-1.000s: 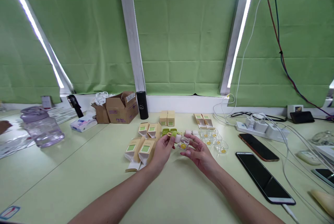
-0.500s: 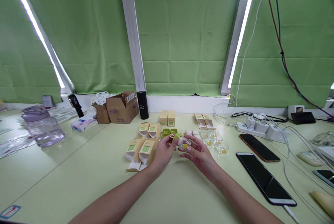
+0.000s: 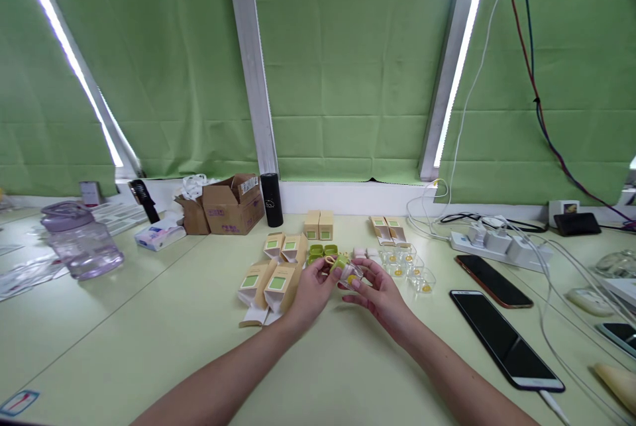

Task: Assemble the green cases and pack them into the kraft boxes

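Note:
In front of me, my left hand (image 3: 318, 283) pinches a small green lid (image 3: 340, 260) that has a pale cord loop on it. My right hand (image 3: 376, 287) grips a small clear plastic container (image 3: 354, 275) with a yellow piece at its base. Lid and container meet between my fingers, with a white part partly visible at the joint. Just behind lie several green lids (image 3: 317, 252) and two white pieces (image 3: 365, 252). Several clear containers with yellow bases (image 3: 422, 279) stand beyond my right hand.
Open beige cartons (image 3: 278, 283) lie left of my hands; two closed ones (image 3: 318, 224) and two flattened ones (image 3: 388, 230) are farther back. Two phones (image 3: 504, 336) and a power strip (image 3: 501, 250) with cables are at right. A cardboard box (image 3: 232, 207) and purple jug (image 3: 82, 240) stand left.
The green lid and the clear container have come together, and the white part now sits mostly inside. The lid has tilted slightly toward the container. Both hands stay nearly in place.

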Motion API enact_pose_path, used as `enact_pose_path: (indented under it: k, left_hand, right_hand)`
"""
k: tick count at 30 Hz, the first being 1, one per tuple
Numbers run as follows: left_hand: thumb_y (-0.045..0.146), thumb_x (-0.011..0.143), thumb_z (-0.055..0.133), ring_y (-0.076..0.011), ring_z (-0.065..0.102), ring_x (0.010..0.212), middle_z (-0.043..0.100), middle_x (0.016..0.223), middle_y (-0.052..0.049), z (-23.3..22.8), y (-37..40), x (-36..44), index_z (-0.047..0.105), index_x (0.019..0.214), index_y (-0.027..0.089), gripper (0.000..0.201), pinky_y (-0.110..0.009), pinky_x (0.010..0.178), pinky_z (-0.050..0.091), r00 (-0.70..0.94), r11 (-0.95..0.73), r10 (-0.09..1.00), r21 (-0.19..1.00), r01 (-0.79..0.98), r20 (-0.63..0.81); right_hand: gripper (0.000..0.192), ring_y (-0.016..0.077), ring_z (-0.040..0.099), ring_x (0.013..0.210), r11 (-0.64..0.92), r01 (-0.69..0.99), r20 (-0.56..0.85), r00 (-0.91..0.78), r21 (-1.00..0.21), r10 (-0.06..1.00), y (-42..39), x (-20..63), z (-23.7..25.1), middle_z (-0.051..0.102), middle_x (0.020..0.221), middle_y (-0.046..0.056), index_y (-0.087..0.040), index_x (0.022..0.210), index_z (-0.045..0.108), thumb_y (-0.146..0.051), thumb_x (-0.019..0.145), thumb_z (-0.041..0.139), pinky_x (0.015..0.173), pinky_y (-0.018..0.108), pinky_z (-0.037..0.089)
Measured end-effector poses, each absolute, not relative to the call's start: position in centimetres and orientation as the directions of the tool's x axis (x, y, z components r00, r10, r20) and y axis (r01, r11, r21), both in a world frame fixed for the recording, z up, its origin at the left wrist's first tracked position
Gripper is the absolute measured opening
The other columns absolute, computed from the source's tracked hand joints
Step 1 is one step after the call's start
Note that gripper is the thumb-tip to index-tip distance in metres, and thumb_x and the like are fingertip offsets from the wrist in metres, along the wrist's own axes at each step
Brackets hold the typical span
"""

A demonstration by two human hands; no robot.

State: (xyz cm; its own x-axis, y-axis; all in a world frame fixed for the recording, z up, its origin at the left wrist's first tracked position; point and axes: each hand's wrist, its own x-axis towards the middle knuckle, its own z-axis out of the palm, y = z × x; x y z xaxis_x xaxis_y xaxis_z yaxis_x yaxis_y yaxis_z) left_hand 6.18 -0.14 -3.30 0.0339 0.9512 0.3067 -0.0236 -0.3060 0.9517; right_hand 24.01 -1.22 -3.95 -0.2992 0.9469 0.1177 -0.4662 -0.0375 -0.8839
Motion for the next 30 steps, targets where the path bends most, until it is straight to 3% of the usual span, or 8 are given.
enact_pose_path:
  k: [4, 12, 22, 30]
  left_hand:
    - [0.07, 0.077, 0.081, -0.0306, 0.075, 0.105, 0.078, 0.114, -0.013, -3.4, -0.2, 6.2, 0.071, 0.114, 0.016, 0.066, -0.041, 0.092, 0.061, 0.05, -0.32, 0.946, 0.947, -0.008, 0.32]
    - [0.066, 0.08, 0.08, -0.0311, 0.074, 0.107, 0.077, 0.117, -0.013, -3.6, -0.2, 6.1, 0.072, 0.115, 0.018, 0.06, -0.041, 0.093, 0.06, 0.073, -0.319, 0.947, 0.946, 0.06, 0.314]
    - [0.061, 0.084, 0.078, -0.0282, 0.073, 0.104, 0.076, 0.119, -0.012, -3.4, -0.5, 6.1, 0.07, 0.117, 0.018, 0.055, -0.037, 0.088, 0.059, 0.122, -0.325, 0.941, 0.942, 0.077, 0.315]
    - [0.059, 0.083, 0.079, -0.0304, 0.072, 0.111, 0.075, 0.126, -0.014, -3.6, -0.5, 6.0, 0.071, 0.121, 0.017, 0.057, -0.04, 0.093, 0.058, 0.126, -0.306, 0.948, 0.944, 0.125, 0.291]
  right_hand:
    - [0.058, 0.0238, 0.072, 0.101, -0.027, -0.428, 0.112, -0.297, -0.903, 0.948, -1.1, 24.2, -4.2, 0.069, 0.12, 0.004, -0.028, 0.119, 0.066, -0.043, 0.072, 0.097, 0.085, 0.047, 0.065]
    - [0.062, 0.0188, 0.066, 0.088, 0.017, -0.392, 0.131, -0.265, -0.92, 0.955, -0.6, 24.0, -4.3, 0.072, 0.105, 0.003, -0.026, 0.114, 0.067, -0.044, 0.064, 0.1, 0.071, 0.033, 0.061]
    - [0.06, 0.0186, 0.065, 0.086, 0.077, -0.323, 0.175, -0.286, -0.943, 0.942, -0.8, 23.9, -4.6, 0.069, 0.099, 0.001, -0.027, 0.116, 0.063, -0.043, 0.069, 0.096, 0.073, 0.036, 0.063]
    - [0.062, 0.0182, 0.068, 0.086, 0.099, -0.318, 0.21, -0.338, -0.943, 0.918, -0.5, 23.8, -5.2, 0.066, 0.109, 0.002, -0.028, 0.117, 0.061, -0.041, 0.068, 0.097, 0.075, 0.039, 0.065]
